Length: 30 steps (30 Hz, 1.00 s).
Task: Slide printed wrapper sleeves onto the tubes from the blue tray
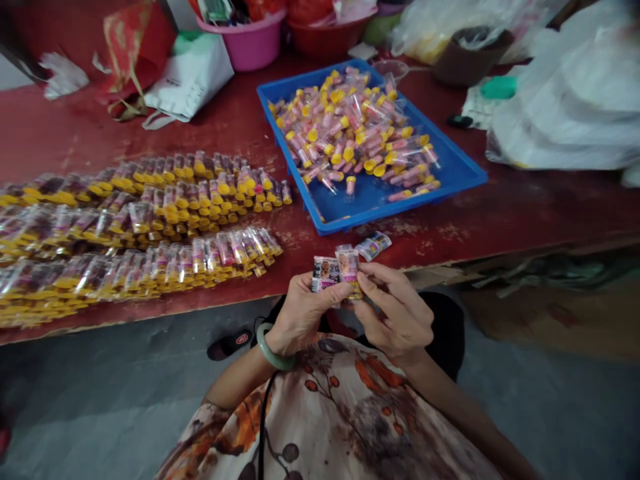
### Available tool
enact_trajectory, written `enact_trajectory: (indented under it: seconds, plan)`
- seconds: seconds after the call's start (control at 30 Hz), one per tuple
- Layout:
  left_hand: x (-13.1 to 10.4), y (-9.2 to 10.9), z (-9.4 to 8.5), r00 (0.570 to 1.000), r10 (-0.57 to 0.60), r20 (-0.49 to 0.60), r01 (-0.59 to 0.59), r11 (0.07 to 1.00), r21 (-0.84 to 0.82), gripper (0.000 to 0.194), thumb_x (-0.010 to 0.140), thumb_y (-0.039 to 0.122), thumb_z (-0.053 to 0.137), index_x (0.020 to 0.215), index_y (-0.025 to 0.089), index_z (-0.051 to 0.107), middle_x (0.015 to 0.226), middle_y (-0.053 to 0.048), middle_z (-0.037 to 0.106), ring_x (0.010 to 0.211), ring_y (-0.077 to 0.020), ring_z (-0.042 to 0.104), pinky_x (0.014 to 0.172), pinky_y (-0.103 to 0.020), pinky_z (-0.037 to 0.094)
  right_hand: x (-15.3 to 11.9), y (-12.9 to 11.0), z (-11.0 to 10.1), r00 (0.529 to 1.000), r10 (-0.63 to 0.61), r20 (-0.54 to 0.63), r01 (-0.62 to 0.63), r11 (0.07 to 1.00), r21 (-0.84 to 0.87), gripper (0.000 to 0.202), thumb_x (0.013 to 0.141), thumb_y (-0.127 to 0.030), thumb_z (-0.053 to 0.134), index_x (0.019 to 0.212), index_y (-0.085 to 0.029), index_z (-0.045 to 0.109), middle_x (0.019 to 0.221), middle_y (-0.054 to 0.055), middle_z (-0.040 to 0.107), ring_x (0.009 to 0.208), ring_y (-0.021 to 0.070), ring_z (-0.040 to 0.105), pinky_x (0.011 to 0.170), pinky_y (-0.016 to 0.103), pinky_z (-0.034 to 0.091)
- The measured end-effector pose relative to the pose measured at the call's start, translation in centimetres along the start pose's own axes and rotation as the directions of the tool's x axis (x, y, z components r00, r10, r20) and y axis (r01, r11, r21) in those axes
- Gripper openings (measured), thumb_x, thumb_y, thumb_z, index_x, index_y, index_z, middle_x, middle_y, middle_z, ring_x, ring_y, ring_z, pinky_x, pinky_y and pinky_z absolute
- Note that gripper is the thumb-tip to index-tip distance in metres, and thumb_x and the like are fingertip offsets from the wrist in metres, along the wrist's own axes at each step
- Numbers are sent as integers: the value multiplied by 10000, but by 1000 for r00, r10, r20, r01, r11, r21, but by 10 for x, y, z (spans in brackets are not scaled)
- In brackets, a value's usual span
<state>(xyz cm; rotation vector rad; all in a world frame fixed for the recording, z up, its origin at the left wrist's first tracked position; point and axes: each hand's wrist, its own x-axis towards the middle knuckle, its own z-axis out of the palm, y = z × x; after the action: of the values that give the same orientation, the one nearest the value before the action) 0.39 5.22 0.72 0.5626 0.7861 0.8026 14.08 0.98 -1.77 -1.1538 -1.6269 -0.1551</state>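
Observation:
My left hand [306, 307], with a pale green bangle [274, 350] at the wrist, pinches a small stack of printed labels [324, 272]. Against the labels is a small clear tube [349, 265] with pinkish contents and a yellow cap end. The fingers of my right hand [395, 310] close on the tube's right side, and my left thumb lies across its lower part. Just beyond my hands, more printed labels [374, 245] lie near the table edge. How far a label is wrapped around the tube cannot be made out.
A blue tray [330, 225] holds many loose yellow-capped tubes [350, 133]. To the left, rows of stacked labelled tubes [190, 200] cover the red table [540, 213]. Behind stand a pink basin [255, 43], a white bag [193, 77] and a dark container [470, 60]; white packs [565, 113] sit right.

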Motion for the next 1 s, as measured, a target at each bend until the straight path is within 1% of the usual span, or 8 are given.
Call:
enact_trajectory:
  seconds: [0.23, 0.33, 0.43, 0.53, 0.63, 0.7, 0.83, 1.0]
  plan:
    - [-2, 1, -4, 999, 36, -23, -37, 998, -48, 327, 556, 349, 887, 760, 130, 755, 725, -27, 680, 632, -104, 549, 647, -243, 464, -4, 3, 11, 999, -48, 12, 49, 998, -40, 580, 760, -54, 647, 1305, -243, 592, 1207, 118, 662, 923, 265, 698, 698, 389, 619]
    - [-3, 3, -10, 997, 70, -15, -71, 995, -69, 315, 581, 338, 877, 792, 136, 759, 749, -29, 695, 646, -105, 565, 679, -248, 469, 2, 1, 7, 995, -43, 89, 42, 999, 12, 597, 756, -61, 658, 1320, -238, 576, 1231, 129, 643, 993, 273, 675, 766, 409, 605]
    - [-7, 11, -17, 991, 130, -16, -130, 991, -31, 317, 591, 369, 867, 780, 140, 756, 726, -29, 698, 636, -118, 584, 684, -267, 481, 14, -2, -2, 954, 104, 283, -146, 981, 130, 517, 787, -156, 664, 1294, -221, 592, 1223, 135, 636, 1019, 276, 659, 841, 435, 584]
    - [-12, 22, -23, 983, 184, -21, -183, 981, 63, 351, 557, 424, 872, 672, 126, 727, 631, -22, 663, 581, -119, 559, 630, -265, 474, 28, -4, 1, 864, 333, 378, -437, 869, 233, 458, 817, -250, 669, 1269, -221, 599, 1147, 113, 677, 904, 225, 690, 755, 352, 605]
    - [-17, 29, -30, 971, 240, -14, -237, 964, 119, 388, 539, 463, 869, 656, 125, 719, 608, -20, 653, 558, -115, 540, 596, -258, 463, 41, -7, 20, 765, 492, 416, -628, 715, 307, 430, 763, -276, 752, 1175, -211, 645, 1041, 84, 725, 849, 203, 713, 707, 298, 612]
    - [-19, 31, -37, 959, 283, -24, -278, 951, 135, 378, 562, 473, 856, 633, 130, 714, 611, -29, 662, 564, -124, 558, 601, -261, 477, 51, -12, 37, 724, 517, 457, -683, 631, 368, 391, 727, -267, 785, 1095, -200, 674, 954, 67, 743, 797, 191, 719, 680, 279, 611]
    - [-21, 39, -55, 928, 354, -115, -345, 934, 92, 368, 677, 481, 787, 586, 136, 698, 583, -48, 668, 542, -143, 605, 600, -274, 517, 80, -33, 65, 693, 481, 537, -719, 511, 471, 354, 668, -232, 807, 1003, -211, 694, 850, 36, 742, 712, 156, 698, 616, 238, 580]
    - [-31, 58, -78, 861, 408, -305, -447, 892, -69, 360, 731, 469, 753, 818, 120, 742, 671, -57, 697, 521, -128, 614, 508, -235, 506, 131, -43, 111, 655, 481, 582, -755, 447, 480, 362, 587, -230, 793, 933, -200, 691, 837, 30, 716, 737, 158, 659, 631, 262, 538]
